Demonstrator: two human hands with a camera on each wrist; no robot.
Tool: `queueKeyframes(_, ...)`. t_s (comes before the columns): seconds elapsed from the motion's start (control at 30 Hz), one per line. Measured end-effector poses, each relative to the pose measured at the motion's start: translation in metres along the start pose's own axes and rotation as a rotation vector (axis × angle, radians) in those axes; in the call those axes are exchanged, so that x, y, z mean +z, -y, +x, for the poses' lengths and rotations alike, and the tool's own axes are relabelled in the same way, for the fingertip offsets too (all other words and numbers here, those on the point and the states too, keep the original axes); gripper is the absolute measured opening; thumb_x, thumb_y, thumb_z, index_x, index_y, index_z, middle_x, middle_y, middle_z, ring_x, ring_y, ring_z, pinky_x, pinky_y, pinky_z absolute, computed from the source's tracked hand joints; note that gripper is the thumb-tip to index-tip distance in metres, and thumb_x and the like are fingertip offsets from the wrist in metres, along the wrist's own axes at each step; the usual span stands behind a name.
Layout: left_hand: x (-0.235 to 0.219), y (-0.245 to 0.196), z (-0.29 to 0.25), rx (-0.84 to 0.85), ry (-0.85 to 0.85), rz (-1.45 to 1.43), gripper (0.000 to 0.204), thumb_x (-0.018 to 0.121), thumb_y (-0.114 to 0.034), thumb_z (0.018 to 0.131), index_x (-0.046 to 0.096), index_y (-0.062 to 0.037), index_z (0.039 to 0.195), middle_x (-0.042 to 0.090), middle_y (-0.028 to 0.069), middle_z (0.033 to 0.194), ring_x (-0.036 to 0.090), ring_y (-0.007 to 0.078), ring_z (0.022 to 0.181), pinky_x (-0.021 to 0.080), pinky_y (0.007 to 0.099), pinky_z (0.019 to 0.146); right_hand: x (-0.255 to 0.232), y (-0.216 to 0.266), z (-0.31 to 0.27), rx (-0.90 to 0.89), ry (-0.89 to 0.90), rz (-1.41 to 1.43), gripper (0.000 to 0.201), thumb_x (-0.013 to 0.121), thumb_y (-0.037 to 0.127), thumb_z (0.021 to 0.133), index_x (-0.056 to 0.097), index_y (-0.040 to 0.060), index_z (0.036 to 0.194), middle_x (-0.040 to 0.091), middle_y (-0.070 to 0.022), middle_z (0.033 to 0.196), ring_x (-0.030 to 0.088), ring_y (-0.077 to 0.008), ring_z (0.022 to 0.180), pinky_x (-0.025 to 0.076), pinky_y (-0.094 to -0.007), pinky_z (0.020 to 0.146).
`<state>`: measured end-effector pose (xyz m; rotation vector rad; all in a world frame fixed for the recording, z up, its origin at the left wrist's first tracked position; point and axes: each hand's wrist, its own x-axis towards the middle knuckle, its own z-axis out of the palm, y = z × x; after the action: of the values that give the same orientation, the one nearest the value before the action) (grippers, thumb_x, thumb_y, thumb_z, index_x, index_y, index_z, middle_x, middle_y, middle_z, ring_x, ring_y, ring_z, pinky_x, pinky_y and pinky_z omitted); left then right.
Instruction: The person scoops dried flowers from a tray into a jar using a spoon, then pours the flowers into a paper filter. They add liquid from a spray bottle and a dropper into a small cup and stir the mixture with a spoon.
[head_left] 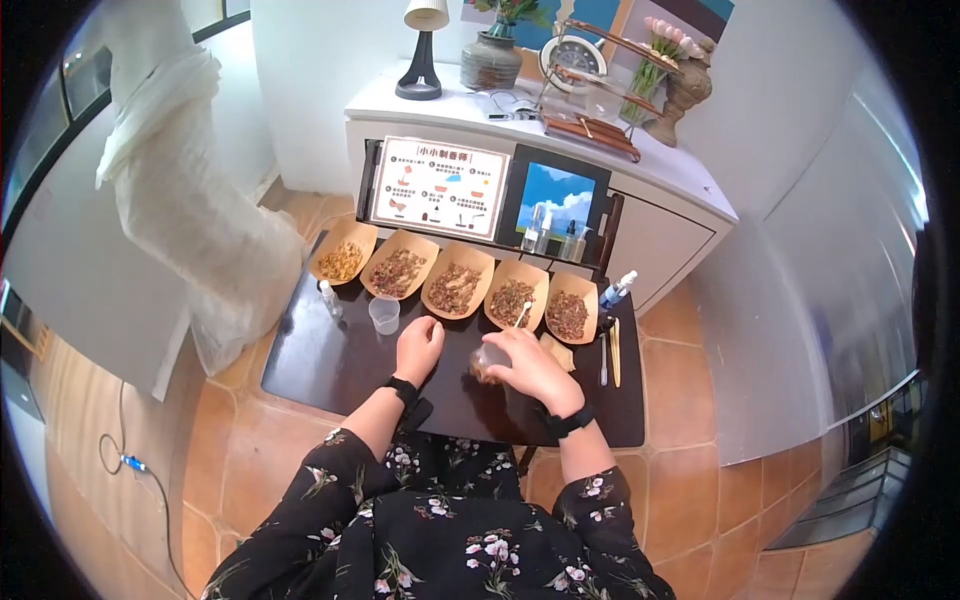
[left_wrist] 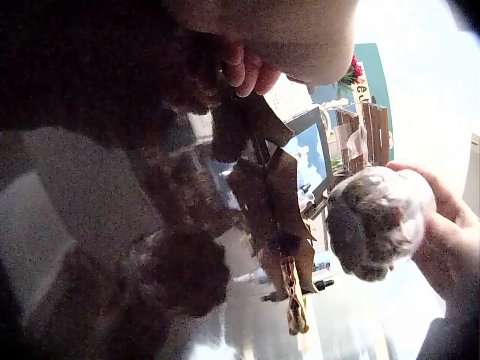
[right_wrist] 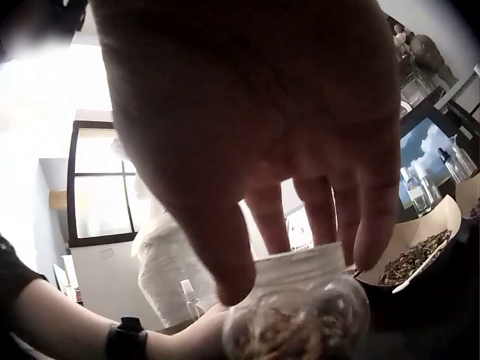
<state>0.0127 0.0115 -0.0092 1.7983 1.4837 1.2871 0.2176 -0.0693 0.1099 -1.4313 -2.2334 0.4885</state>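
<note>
My right hand (head_left: 530,365) grips a small clear round jar (head_left: 481,368) by its neck, thumb on one side and fingers on the other. Dried plant bits show inside the jar (right_wrist: 292,326) in the right wrist view. Seen from the left wrist, the jar (left_wrist: 375,225) looks tilted, its rounded bottom facing that camera. My left hand (head_left: 419,345) rests at the near part of the dark table with loosely curled fingers and nothing in them. A clear plastic cup (head_left: 384,315) stands just beyond it.
Several paper trays of dried petals and herbs, such as one tray (head_left: 458,280), line the table's far side. A small scoop (head_left: 523,313) lies in one. A spray bottle (head_left: 330,300) stands left; a blue-labelled bottle (head_left: 618,289), dropper (head_left: 603,360) and wooden tweezers (head_left: 615,355) are right.
</note>
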Motion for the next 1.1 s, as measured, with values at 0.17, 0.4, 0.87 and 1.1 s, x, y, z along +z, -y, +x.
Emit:
queueKeyframes(0.17,0.000,0.000,-0.001,0.002,0.010,-0.007,0.020,0.058,-0.018,0.088,0.061,0.0004,0.082,0.061,0.0174,0.078,0.061,0.0341,0.073,0.048,0.0420,0.067,0.003,0.002,-0.002,0.049,0.004,-0.060,0.045,0.075,0.013,0.076,0.062,0.0071,0.119,0.059,-0.0131,0.111,0.054,-0.0347,0.111,0.047,-0.0416,0.096)
queueKeyframes(0.4,-0.002,-0.001,0.000,0.008,0.009,-0.017,0.019,0.058,-0.018,0.087,0.062,-0.0006,0.083,0.062,0.0161,0.078,0.061,0.0329,0.072,0.048,0.0411,0.067,0.006,-0.004,-0.006,-0.035,0.038,0.032,0.048,0.073,0.007,0.075,0.062,0.0072,0.122,0.059,-0.0141,0.112,0.054,-0.0350,0.109,0.047,-0.0417,0.096)
queueKeyframes(0.87,-0.001,0.000,-0.001,0.005,0.014,-0.025,0.016,0.058,-0.016,0.086,0.062,-0.0010,0.082,0.062,0.0161,0.077,0.061,0.0331,0.072,0.048,0.0409,0.067,0.007,-0.005,-0.008,0.031,0.087,0.021,0.050,0.077,0.017,0.074,0.062,0.0074,0.121,0.058,-0.0140,0.113,0.053,-0.0341,0.112,0.047,-0.0417,0.096)
queueKeyframes(1.1,-0.001,0.001,0.000,0.002,0.020,-0.031,0.016,0.058,-0.016,0.086,0.062,-0.0011,0.082,0.061,0.0160,0.077,0.061,0.0336,0.072,0.048,0.0411,0.066,0.007,0.002,-0.007,0.053,0.031,0.061,0.051,0.077,0.015,0.076,0.061,0.0097,0.124,0.057,-0.0123,0.111,0.050,-0.0336,0.112,0.045,-0.0403,0.097)
